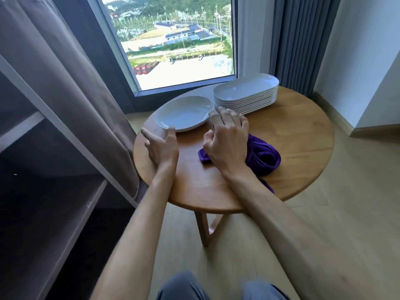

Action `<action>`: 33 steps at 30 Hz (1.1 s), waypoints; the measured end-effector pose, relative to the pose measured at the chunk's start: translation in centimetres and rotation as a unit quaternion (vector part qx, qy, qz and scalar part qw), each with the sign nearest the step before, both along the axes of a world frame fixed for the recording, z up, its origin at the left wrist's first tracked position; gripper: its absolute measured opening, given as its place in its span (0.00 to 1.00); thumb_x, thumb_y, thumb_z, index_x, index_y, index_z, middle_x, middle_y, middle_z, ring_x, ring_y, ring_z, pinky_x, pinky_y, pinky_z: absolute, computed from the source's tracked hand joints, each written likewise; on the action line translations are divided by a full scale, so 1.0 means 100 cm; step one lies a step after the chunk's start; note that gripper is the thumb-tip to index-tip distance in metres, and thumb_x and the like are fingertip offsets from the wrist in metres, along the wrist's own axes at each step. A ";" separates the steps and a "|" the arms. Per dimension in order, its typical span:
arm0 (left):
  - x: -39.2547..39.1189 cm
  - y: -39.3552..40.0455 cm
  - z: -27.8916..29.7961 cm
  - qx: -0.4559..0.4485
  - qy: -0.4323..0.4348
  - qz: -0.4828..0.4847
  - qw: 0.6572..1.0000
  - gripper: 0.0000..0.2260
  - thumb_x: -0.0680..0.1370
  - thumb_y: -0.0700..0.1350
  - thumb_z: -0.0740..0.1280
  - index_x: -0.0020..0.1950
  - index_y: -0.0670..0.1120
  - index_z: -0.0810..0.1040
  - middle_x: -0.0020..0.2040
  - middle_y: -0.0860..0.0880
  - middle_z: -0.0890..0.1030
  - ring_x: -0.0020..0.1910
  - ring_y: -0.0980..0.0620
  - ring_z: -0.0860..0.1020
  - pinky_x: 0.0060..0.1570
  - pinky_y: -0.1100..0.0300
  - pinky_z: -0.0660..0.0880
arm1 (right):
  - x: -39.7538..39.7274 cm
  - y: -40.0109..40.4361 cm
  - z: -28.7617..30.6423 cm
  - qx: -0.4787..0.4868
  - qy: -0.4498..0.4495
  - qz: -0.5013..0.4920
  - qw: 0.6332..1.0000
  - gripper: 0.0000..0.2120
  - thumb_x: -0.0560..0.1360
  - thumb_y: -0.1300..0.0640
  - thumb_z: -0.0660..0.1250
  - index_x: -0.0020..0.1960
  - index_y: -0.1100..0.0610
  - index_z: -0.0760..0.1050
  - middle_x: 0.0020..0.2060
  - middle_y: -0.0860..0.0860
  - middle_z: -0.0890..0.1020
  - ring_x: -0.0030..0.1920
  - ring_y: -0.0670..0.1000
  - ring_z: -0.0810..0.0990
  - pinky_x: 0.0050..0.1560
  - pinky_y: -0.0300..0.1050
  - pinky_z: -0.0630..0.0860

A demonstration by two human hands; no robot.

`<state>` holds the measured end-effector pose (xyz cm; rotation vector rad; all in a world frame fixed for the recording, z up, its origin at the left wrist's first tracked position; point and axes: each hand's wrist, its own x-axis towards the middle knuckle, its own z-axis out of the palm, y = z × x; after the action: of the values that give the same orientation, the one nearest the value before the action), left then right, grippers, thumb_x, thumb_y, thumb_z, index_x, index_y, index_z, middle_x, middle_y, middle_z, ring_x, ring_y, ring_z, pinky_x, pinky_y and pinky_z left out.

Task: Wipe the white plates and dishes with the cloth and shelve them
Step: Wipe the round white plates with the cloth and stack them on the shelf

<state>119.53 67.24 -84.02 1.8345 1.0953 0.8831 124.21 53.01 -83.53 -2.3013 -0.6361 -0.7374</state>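
Shelving [54, 161] far left: open dark unit, grey frame, curtain cover [71, 68] pulled aside, presumably so plates can go straight in. Nothing visible on the shelves from this angle.

Left hand [161, 146] next, over the table's left edge. Fingers straight and spread, gripping nothing; fingertips just touch the near rim of the round plate [184, 114]. Looks set to steady or lift it by the rim.

Round plate lies flat on the wooden table [292, 148], rear left, just beside the stack. It's the single piece apart from the pile, so likely the one in hand for wiping.

Right hand [228, 139] centre, palm down on the purple cloth [263, 156]. Fingers bent, tips reaching toward the stack's base. Cannot tell whether they actually pinch the cloth or only rest on it; the palm hides the contact. Cloth is bunched on the table, mostly to the right of the hand.

Stack of oblong dishes [246, 94] rear right, neatly nested, near the window [173, 40]. Still a full pile, so my read is the task is at an early stage.

Likely next: cloth onto the round plate while the left hand holds the rim.
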 end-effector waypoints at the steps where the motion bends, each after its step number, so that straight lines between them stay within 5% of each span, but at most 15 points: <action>1: 0.008 0.012 0.004 -0.060 -0.003 0.014 0.998 0.33 0.79 0.58 0.66 0.78 0.41 0.63 0.73 0.38 0.72 0.70 0.38 0.72 0.63 0.58 0.68 | -0.001 0.000 0.000 0.006 0.005 0.011 1.000 0.16 0.72 0.59 0.65 0.59 0.56 0.80 0.55 0.55 0.84 0.59 0.58 0.80 0.66 0.57 0.69; 3: 0.022 0.028 0.013 -0.104 0.014 0.002 0.995 0.30 0.77 0.60 0.64 0.69 0.39 0.71 0.59 0.39 0.82 0.53 0.40 0.84 0.47 0.56 0.80 | 0.000 -0.001 0.001 0.008 0.014 0.014 1.000 0.09 0.72 0.59 0.64 0.50 0.57 0.80 0.43 0.53 0.85 0.48 0.57 0.81 0.60 0.54 0.71; 5: 0.031 0.032 0.019 -0.108 0.043 -0.041 0.992 0.24 0.78 0.58 0.68 0.62 0.38 0.76 0.45 0.42 0.85 0.33 0.46 0.86 0.23 0.61 0.75 | 0.000 0.000 0.000 -0.004 0.023 0.013 1.000 0.09 0.74 0.59 0.63 0.49 0.57 0.81 0.40 0.52 0.85 0.46 0.56 0.81 0.59 0.53 0.70; 7: 0.038 0.032 0.020 -0.131 0.057 -0.062 0.988 0.18 0.78 0.50 0.72 0.59 0.38 0.79 0.36 0.44 0.84 0.27 0.48 0.83 0.23 0.60 0.75 | 0.002 0.001 0.000 -0.018 0.032 0.016 0.999 0.11 0.75 0.57 0.62 0.51 0.56 0.82 0.42 0.52 0.85 0.48 0.56 0.80 0.60 0.52 0.69; 9: 0.044 0.034 0.023 -0.173 0.045 -0.054 0.982 0.17 0.77 0.43 0.72 0.63 0.37 0.78 0.36 0.45 0.83 0.29 0.50 0.82 0.31 0.57 0.80 | 0.002 0.000 0.000 -0.019 0.034 0.020 0.999 0.11 0.75 0.56 0.62 0.50 0.56 0.82 0.43 0.51 0.85 0.49 0.55 0.80 0.60 0.51 0.68; 14: 0.049 0.032 0.038 -0.276 -0.075 -0.029 0.958 0.20 0.75 0.31 0.60 0.66 0.39 0.73 0.54 0.37 0.81 0.39 0.43 0.82 0.21 0.59 0.76 | 0.003 -0.001 -0.002 0.004 0.033 0.010 0.999 0.08 0.74 0.57 0.64 0.45 0.57 0.82 0.41 0.52 0.85 0.47 0.56 0.79 0.58 0.51 0.69; 18: 0.024 0.017 0.054 -0.372 -0.163 -0.055 0.912 0.23 0.75 0.30 0.54 0.69 0.38 0.73 0.63 0.35 0.80 0.49 0.38 0.82 0.41 0.43 0.82 | 0.000 -0.005 0.004 0.027 0.043 0.000 0.999 0.07 0.72 0.59 0.66 0.45 0.58 0.82 0.45 0.53 0.84 0.50 0.58 0.78 0.57 0.53 0.70; 21: -0.003 0.001 0.058 -0.411 -0.210 -0.042 0.886 0.22 0.75 0.31 0.54 0.66 0.39 0.74 0.65 0.36 0.79 0.60 0.36 0.80 0.55 0.39 0.80 | -0.002 -0.015 0.013 0.016 0.125 -0.022 0.992 0.13 0.73 0.53 0.67 0.55 0.55 0.82 0.57 0.54 0.81 0.62 0.59 0.74 0.66 0.56 0.67; 26: -0.039 -0.010 0.052 -0.417 -0.245 -0.005 0.875 0.28 0.72 0.30 0.55 0.71 0.42 0.75 0.65 0.38 0.79 0.62 0.37 0.78 0.39 0.45 0.80 | 0.005 -0.055 0.020 -0.068 0.335 -0.040 0.939 0.32 0.69 0.35 0.72 0.68 0.48 0.72 0.61 0.58 0.78 0.65 0.63 0.74 0.64 0.59 0.70; 30: -0.057 -0.026 0.051 -0.400 -0.285 0.001 0.871 0.27 0.72 0.29 0.58 0.69 0.43 0.73 0.64 0.36 0.78 0.61 0.35 0.78 0.40 0.48 0.80 | 0.005 -0.065 0.043 0.127 0.288 -0.025 0.949 0.13 0.78 0.47 0.68 0.55 0.56 0.79 0.50 0.57 0.85 0.55 0.61 0.82 0.52 0.48 0.74; 33: -0.060 -0.042 0.053 -0.382 -0.287 0.002 0.879 0.25 0.72 0.29 0.60 0.69 0.43 0.72 0.64 0.36 0.78 0.57 0.37 0.79 0.45 0.48 0.81 | -0.003 -0.053 0.077 0.267 0.244 0.012 0.932 0.09 0.80 0.51 0.68 0.52 0.56 0.79 0.46 0.51 0.85 0.50 0.55 0.82 0.53 0.48 0.76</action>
<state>113.55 63.00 -78.75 0.8351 0.8734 0.7658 123.91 47.74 -75.88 -1.8517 -0.1942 -0.2523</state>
